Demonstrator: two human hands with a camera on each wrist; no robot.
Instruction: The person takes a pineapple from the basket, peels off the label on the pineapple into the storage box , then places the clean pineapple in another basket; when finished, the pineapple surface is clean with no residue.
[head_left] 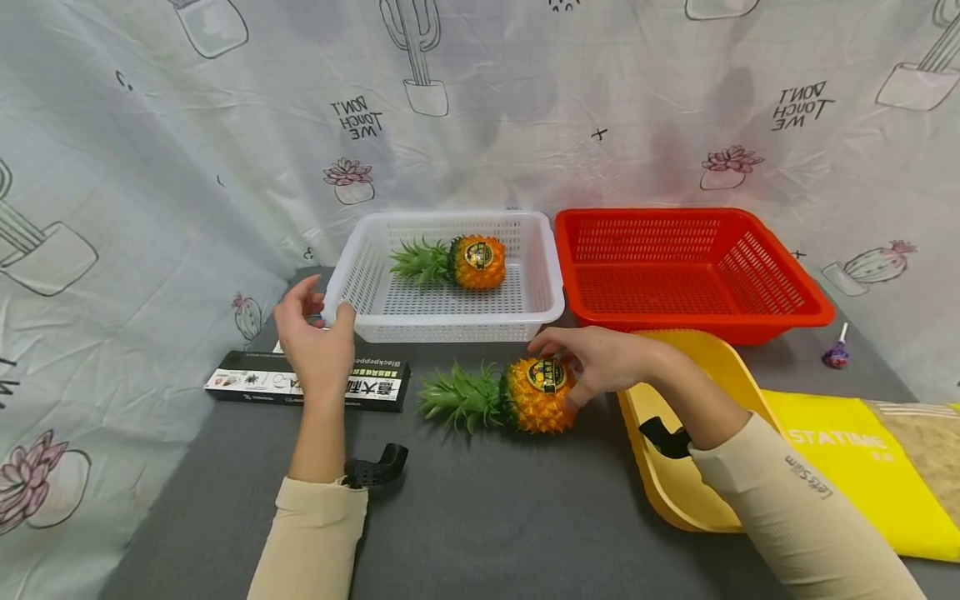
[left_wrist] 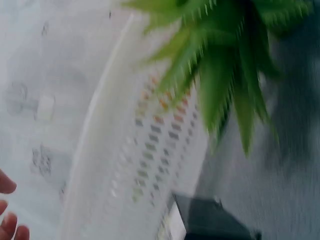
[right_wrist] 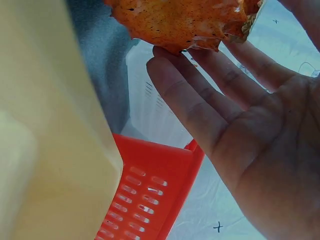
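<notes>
Fingers of the right hand (head_left: pixel 600 357) lie nearly straight over the pineapple (head_left: pixel 534 397) on the grey table (head_left: pixel 480 517), so curl them fully round it before lifting, while the left hand (head_left: pixel 318 342), seemingly loosely spread, hovers beside the white basket (head_left: pixel 360 287).

The head view looks forward and down from above the near edge of the desk (head_left: pixel 480 517), taking in both forearms, the white basket (head_left: pixel 447 321) and the red basket (head_left: pixel 690 312) at the far side, and the printed cloth behind.

The left wrist view sits very close and is blurred; it faces the white basket's (left_wrist: pixel 145 150) wall, with green pineapple leaves (left_wrist: pixel 225 65) across the top.

The right wrist view looks up along the palm from just beneath it, very near, at the pineapple (right_wrist: pixel 185 20) against the fingers (right_wrist: pixel 190 100) and a corner of the red basket (right_wrist: pixel 150 195).

All of these also show in the head view.
</notes>
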